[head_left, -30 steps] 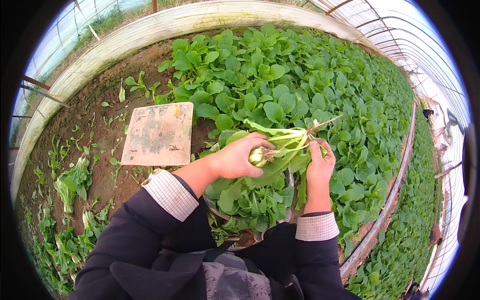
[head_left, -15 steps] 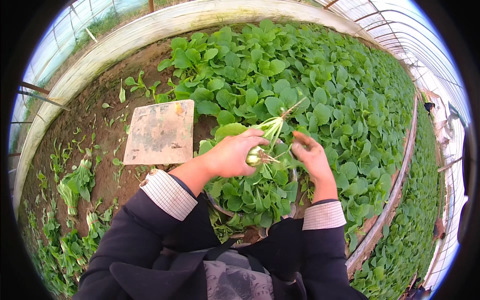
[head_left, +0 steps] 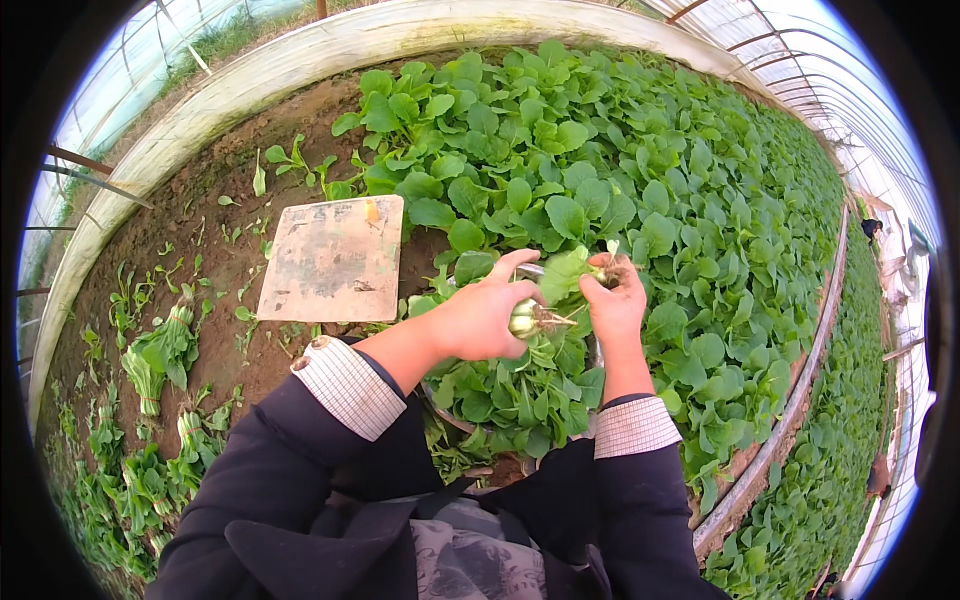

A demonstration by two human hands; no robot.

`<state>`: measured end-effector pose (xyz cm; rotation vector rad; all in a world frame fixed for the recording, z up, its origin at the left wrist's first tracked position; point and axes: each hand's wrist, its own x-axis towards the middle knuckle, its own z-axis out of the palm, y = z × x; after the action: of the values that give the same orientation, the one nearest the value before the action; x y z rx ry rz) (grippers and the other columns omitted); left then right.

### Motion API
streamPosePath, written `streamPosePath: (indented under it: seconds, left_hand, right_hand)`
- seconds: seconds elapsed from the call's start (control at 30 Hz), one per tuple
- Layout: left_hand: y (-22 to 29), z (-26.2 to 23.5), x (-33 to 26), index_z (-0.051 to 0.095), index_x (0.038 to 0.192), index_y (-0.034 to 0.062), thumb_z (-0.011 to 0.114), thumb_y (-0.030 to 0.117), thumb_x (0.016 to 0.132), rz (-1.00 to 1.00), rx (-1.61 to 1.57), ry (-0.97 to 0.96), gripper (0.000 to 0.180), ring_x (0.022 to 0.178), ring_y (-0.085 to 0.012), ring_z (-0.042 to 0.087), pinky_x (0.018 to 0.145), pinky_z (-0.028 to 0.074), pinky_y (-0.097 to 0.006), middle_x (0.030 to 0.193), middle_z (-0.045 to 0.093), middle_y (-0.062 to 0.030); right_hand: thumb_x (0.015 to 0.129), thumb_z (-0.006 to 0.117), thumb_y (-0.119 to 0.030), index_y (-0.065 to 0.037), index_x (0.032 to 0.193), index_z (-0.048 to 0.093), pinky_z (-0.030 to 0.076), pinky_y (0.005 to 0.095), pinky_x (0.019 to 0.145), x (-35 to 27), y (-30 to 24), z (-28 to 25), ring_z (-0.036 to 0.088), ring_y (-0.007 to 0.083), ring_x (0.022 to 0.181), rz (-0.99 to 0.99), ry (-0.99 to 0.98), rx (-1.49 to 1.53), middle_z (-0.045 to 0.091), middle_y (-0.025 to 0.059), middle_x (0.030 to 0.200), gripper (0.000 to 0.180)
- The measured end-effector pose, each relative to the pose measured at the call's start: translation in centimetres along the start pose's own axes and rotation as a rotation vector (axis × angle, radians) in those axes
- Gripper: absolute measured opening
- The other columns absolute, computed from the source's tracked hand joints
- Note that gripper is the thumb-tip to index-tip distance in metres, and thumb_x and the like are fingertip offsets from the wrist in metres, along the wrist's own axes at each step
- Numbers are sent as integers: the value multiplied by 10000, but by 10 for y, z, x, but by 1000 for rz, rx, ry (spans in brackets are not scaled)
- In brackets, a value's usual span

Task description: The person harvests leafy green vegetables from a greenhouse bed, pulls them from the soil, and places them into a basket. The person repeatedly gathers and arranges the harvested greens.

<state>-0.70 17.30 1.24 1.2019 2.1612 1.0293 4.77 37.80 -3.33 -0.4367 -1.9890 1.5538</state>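
Observation:
My left hand [head_left: 480, 318] is closed around a small bunch of leafy greens [head_left: 524, 320], its pale stem ends and thin roots pointing right. The index finger and thumb of that hand stand apart. Close beside it, my right hand [head_left: 618, 305] pinches a single leafy green plant [head_left: 606, 268] near its root end. A broad leaf shows between the two hands. Below them, a pile of loose greens [head_left: 520, 400] fills a basin [head_left: 598, 378], whose rim is only partly visible.
A dirty square board [head_left: 330, 262] lies on the soil at left. Several tied bundles of greens [head_left: 165, 350] lie further left. Dense leafy plants [head_left: 650, 190] fill the bed ahead and right, bordered by a pale strip [head_left: 765, 460]. A low plastic-covered wall [head_left: 250, 75] curves behind.
My left hand has let go of the plant it held upright above the bunch. My right hand now has a plant by its root end. The view has shifted slightly.

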Motion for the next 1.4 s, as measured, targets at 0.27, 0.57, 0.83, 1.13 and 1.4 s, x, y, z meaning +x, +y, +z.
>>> streamPosePath:
  seconds: [0.27, 0.57, 0.83, 1.13, 1.4]
  left_hand:
    - [-13, 18, 15, 574, 1138, 20, 741, 176, 624, 15, -141, 40, 563, 1215, -330, 457, 1022, 378, -353, 1358, 401, -174]
    - [-1, 19, 11, 586, 1127, 30, 744, 166, 627, 28, -60, 95, 541, 1006, -272, 592, 899, 464, -346, 1093, 593, -138]
    - [-3, 19, 12, 585, 1117, 21, 753, 128, 629, 70, -195, 117, 528, 1006, -225, 577, 900, 453, -317, 1082, 584, -95]
    - [-4, 7, 13, 584, 1094, 2, 734, 16, 694, -184, -934, 72, 427, 862, -118, 583, 799, 478, -268, 966, 617, -31]
    - [6, 28, 23, 509, 1218, -6, 745, -7, 708, -215, -889, 127, 562, 879, -129, 608, 796, 500, -279, 1016, 624, -42]
  right_hand:
    - [908, 591, -123, 3, 894, 554, 471, 290, 626, -18, -7, 9, 584, 123, 677, -186, 12, -105, 620, 67, 747, 131]
    - [969, 471, -200, -21, 902, 500, 485, 340, 600, 0, -20, -13, 636, 220, 616, -75, 218, -293, 682, 119, 752, 192]
    - [939, 518, -157, -10, 915, 457, 489, 297, 510, 17, -8, -25, 602, 212, 510, 284, 428, 315, 537, 69, 697, 160]
    - [865, 658, -205, -58, 1022, 644, 488, 256, 647, -9, -33, 9, 580, 88, 688, 18, -135, -60, 638, 30, 769, 215]
    - [944, 528, -211, 122, 1063, 522, 505, 261, 743, -18, -26, 47, 631, 145, 791, 97, -131, 503, 672, 119, 878, 353]
